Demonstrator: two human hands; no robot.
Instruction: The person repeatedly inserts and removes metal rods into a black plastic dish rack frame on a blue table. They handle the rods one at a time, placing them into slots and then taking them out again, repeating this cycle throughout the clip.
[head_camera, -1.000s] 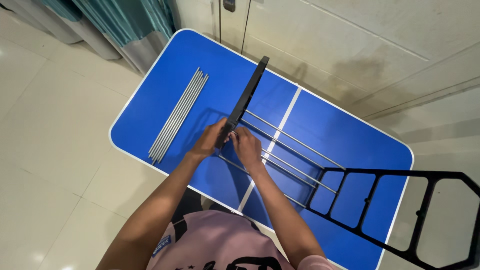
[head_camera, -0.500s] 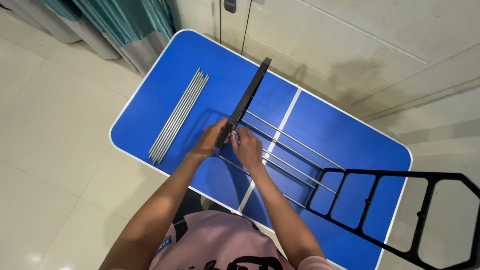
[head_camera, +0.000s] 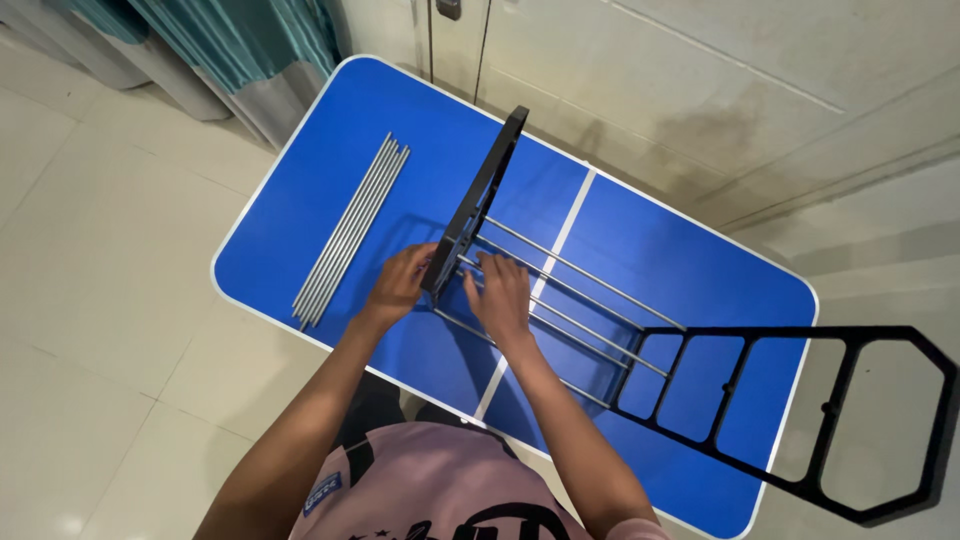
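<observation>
A black plastic side panel (head_camera: 480, 195) stands on edge across the blue folding table (head_camera: 650, 250). Several metal rods (head_camera: 585, 275) run from it to a second black panel (head_camera: 790, 400) that juts past the table's right end. My left hand (head_camera: 398, 285) grips the near lower end of the upright panel. My right hand (head_camera: 500, 293) rests on the rods just right of that panel, fingers curled over one rod where it meets the panel.
A bundle of several loose metal rods (head_camera: 350, 232) lies on the table's left part. Teal curtains (head_camera: 250, 40) hang at the upper left. A pale wall and door (head_camera: 700, 70) stand behind the table. Tiled floor (head_camera: 100, 300) surrounds it.
Both hands stay at the panel's lower end with only small finger shifts. The rack and the loose rods have not moved.
</observation>
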